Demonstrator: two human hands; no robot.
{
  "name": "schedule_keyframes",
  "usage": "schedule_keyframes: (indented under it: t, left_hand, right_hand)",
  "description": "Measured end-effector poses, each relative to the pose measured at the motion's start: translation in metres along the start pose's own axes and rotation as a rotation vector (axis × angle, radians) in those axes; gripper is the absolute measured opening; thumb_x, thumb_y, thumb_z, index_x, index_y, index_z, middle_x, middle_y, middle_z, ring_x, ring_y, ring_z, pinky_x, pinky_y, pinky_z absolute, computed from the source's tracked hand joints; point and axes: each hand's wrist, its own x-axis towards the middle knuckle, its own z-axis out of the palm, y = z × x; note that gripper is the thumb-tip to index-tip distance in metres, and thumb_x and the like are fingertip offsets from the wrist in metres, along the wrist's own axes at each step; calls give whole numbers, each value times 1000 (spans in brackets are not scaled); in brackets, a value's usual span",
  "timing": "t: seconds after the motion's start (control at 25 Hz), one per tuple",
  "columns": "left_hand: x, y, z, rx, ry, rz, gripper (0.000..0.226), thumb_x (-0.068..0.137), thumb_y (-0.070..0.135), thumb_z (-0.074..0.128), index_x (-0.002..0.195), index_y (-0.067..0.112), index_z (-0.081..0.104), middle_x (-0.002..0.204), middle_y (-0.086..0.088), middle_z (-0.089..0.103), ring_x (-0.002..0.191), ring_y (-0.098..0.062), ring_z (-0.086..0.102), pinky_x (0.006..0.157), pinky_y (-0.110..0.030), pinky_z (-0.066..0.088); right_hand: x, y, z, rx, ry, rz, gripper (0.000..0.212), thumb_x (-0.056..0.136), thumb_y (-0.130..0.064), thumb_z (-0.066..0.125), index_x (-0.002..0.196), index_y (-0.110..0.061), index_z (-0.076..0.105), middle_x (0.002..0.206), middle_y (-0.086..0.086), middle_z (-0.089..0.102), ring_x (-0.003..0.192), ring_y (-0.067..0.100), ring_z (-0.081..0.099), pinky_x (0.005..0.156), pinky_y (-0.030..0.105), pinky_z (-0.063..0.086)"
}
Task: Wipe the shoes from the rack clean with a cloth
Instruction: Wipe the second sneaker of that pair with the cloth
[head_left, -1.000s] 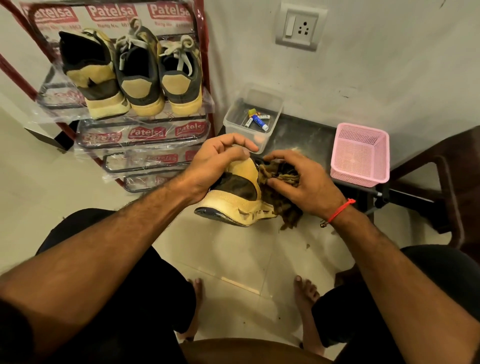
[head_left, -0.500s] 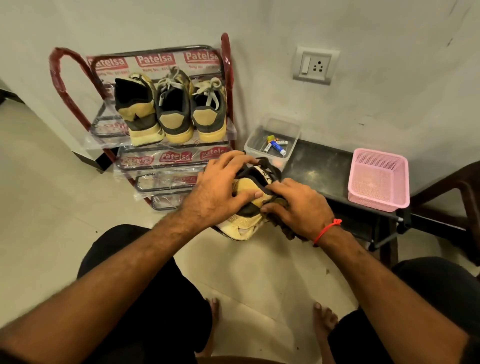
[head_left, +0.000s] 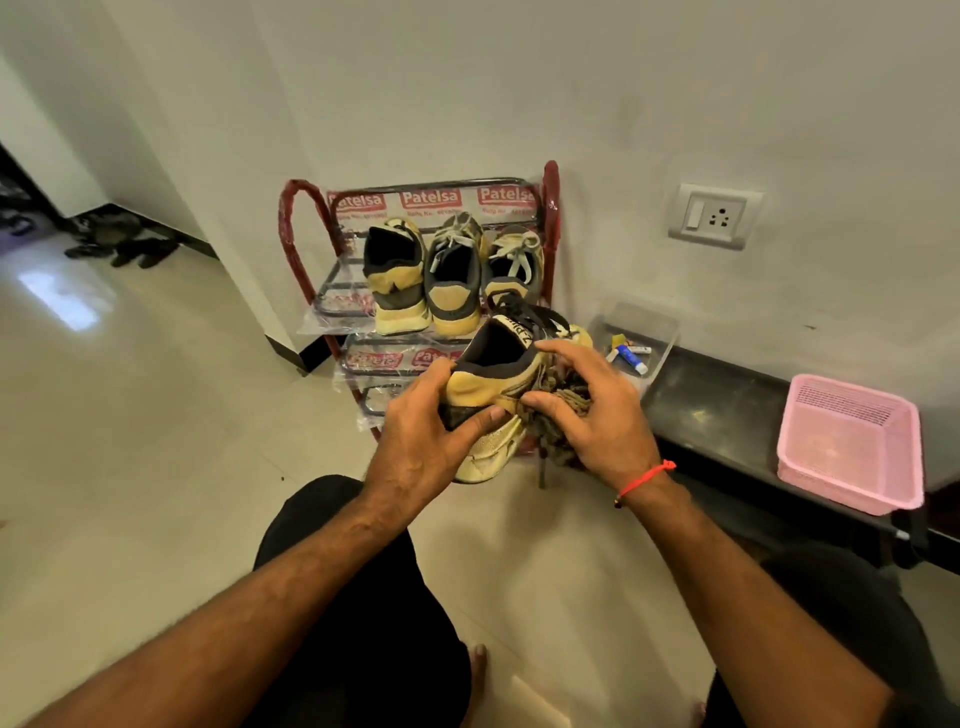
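Yellow suede meets my left fingers (head_left: 480, 418) first: my left hand (head_left: 421, 447) is closed around the heel of one sneaker (head_left: 493, 395), thumb pressed across the lower heel panel. My right hand (head_left: 597, 415) is clenched on one brown rag (head_left: 558, 410), which it presses against the sneaker's right side; the rag bunches between my fingers and a frayed end hangs below. One red thread bracelet (head_left: 647, 475) circles my right wrist.

The held sneaker is in the air in front of the rack, heel toward me, toe pointing away. It has a yellow heel, dark grey side panels, a black lining, black laces and a thick cream sole with a scuffed, speckled surface. A white tongue label carries black lettering that I cannot fully read.

Behind it stands one red-framed shoe rack (head_left: 550, 208) against the wall, its tiers wrapped in clear plastic printed "Patelsa" in white on red, repeated many times. Three matching sneakers (head_left: 452, 275) stand side by side on the top tier, heels outward; two show pale laces.

To the right, one clear plastic tub (head_left: 660, 332) holds small tubes, one of them blue and white. One pink basket (head_left: 852, 447) sits on the dark bench (head_left: 717, 400). One white switch-and-socket plate (head_left: 714, 215) is on the wall.
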Motion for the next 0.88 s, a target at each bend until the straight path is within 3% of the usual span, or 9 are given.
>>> schedule_keyframes:
  t: [0.12,0.2,0.32,0.56,0.72,0.88]
  left_hand:
    - [-9,-8,-28,-28,113,-30,44,83,26,83,122,26,63,102,18,69,97,5,66,81,-17,57]
    - [-13,-11,-45,-33,182,-38,50,82,21,83,123,40,60,104,24,67,98,10,64,80,-8,52]
    - [-11,-16,-68,-23,282,-19,59,83,21,81,122,53,50,109,26,65,102,10,63,82,-7,50]
    - [25,-51,-109,84,455,63,53,89,19,76,138,22,55,119,5,66,107,-6,65,87,-15,55]
    - [71,-94,-129,123,532,51,40,92,17,74,130,19,60,115,-1,68,104,-15,66,86,-32,60]
    - [128,-140,-125,162,569,11,25,93,15,73,116,14,62,106,-3,66,97,-17,64,81,-42,59]
  right_hand:
    - [8,-13,21,388,111,199,40,85,-28,78,122,-29,63,117,-7,68,109,4,63,93,22,51]
    - [15,-12,33,579,162,323,36,83,-29,79,117,-30,66,114,-3,70,110,10,65,96,33,54]
    - [22,-9,51,790,178,463,38,79,-30,80,115,-29,68,118,3,72,113,23,67,99,49,54]
    - [37,-9,80,1178,128,636,64,76,-7,75,136,-15,56,122,11,70,118,28,65,100,48,52]
    - [42,-3,98,1173,94,685,68,72,-7,75,136,-20,55,117,4,73,113,21,68,93,47,57]
    - [49,11,114,1191,94,727,65,76,-6,73,138,-19,55,119,5,72,115,22,67,102,51,50]
